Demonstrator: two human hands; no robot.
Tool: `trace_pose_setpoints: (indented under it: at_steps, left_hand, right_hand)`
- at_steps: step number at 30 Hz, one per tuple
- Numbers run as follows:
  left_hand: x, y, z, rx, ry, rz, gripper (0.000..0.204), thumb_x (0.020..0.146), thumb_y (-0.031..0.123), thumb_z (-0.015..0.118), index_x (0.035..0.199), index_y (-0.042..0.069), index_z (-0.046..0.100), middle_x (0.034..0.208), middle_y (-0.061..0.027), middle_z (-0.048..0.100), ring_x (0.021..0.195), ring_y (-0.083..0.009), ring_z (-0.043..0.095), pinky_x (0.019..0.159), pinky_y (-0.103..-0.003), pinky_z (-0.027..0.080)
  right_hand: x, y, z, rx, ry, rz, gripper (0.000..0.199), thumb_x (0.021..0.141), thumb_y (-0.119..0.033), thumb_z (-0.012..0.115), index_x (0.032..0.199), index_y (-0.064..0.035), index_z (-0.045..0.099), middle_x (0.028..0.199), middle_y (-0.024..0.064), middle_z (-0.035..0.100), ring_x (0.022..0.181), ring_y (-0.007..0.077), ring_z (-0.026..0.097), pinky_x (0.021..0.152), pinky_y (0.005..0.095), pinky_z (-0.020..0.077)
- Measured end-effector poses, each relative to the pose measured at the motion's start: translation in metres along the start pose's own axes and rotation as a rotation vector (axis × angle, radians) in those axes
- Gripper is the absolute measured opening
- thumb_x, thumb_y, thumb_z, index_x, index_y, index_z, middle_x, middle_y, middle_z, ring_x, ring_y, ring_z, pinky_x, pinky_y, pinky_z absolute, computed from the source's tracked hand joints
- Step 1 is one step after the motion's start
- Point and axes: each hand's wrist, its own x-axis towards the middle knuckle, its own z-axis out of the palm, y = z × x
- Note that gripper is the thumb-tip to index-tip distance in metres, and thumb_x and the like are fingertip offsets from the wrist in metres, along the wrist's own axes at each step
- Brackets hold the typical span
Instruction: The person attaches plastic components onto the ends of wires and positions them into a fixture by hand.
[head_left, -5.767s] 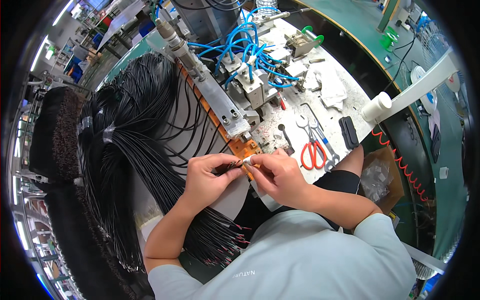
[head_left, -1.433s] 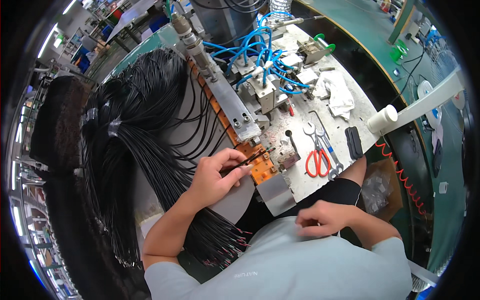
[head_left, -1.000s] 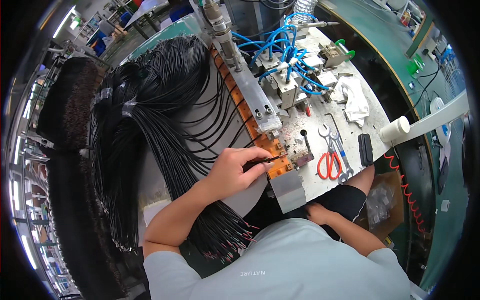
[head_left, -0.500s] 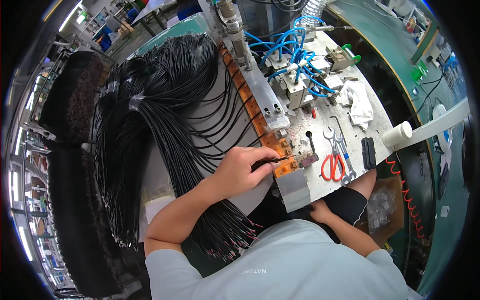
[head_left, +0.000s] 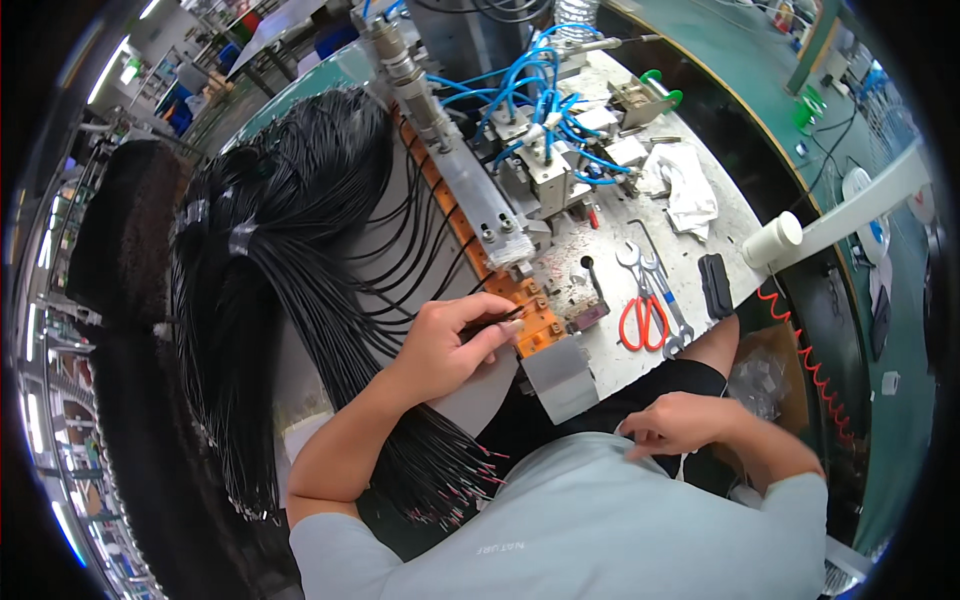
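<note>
My left hand (head_left: 448, 345) is closed in a pinch on a black cable (head_left: 497, 320) beside the orange fixture strip (head_left: 540, 326). The cable's tip is at the strip's near end, partly hidden by my fingers. My right hand (head_left: 680, 424) hovers in front of my shirt, its fingers loosely bent and apart, nothing visible in them. A thick bundle of black cables (head_left: 300, 270) lies to the left, tied with clear tape, its red and white wire ends hanging near my left forearm. Several single cables (head_left: 420, 235) run from the bundle to the strip.
Beyond the strip stands a metal press (head_left: 470, 190) with blue air tubes (head_left: 545, 90). Red-handled scissors (head_left: 643, 322), wrenches (head_left: 668, 300), a black folded tool (head_left: 715, 286) and a white cloth (head_left: 688, 190) lie on the bench plate. A metal plate (head_left: 562, 378) covers the strip's near end.
My right hand has risen from beside my thigh to in front of my shirt. My left hand still pinches the cable, drawn slightly back from the strip. The whole view has shifted.
</note>
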Motion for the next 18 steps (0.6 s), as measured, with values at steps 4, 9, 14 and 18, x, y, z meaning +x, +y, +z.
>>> trace_pose_setpoints:
  at_steps: [4,9,14,18]
  left_hand:
    - [-0.004,-0.004,0.003,-0.107,0.05,-0.051,0.018,0.091,0.003,0.064,0.107,-0.004,0.066,0.084,-0.0063,0.071,0.067,-0.0071,0.062,0.064,-0.022,0.05]
    - [0.0,-0.006,0.002,-0.067,0.042,-0.005,0.016,0.092,0.003,0.063,0.107,-0.004,0.065,0.087,-0.0066,0.071,0.074,-0.0088,0.065,0.07,-0.023,0.052]
    - [-0.001,-0.004,0.005,-0.009,0.057,0.027,0.016,0.091,0.003,0.065,0.105,-0.004,0.066,0.087,-0.0071,0.072,0.08,-0.0106,0.068,0.074,-0.024,0.054]
    - [-0.001,-0.012,0.005,-0.025,0.068,0.052,0.018,0.088,0.005,0.069,0.104,-0.003,0.068,0.085,-0.0081,0.073,0.079,-0.0097,0.068,0.072,-0.025,0.054]
  right_hand:
    - [0.031,-0.039,-0.039,0.401,0.225,-0.31,0.015,0.092,-0.012,0.068,0.101,-0.0006,0.065,0.074,0.01,0.066,0.062,0.0209,0.065,0.056,0.034,0.0498]
    - [0.115,-0.048,-0.028,-0.025,1.05,-0.332,0.012,0.085,-0.004,0.071,0.095,-0.0024,0.064,0.076,0.0076,0.067,0.062,0.0201,0.059,0.059,0.0332,0.0441]
    - [0.124,-0.051,-0.02,-0.03,1.121,-0.313,0.014,0.083,-0.002,0.071,0.095,-0.0033,0.064,0.076,0.0062,0.067,0.061,0.0198,0.058,0.065,0.0316,0.0396]
    - [0.125,-0.052,-0.017,-0.006,1.113,-0.316,0.016,0.084,-0.005,0.07,0.097,-0.0046,0.062,0.073,0.0055,0.065,0.06,0.0209,0.059,0.068,0.0323,0.0386]
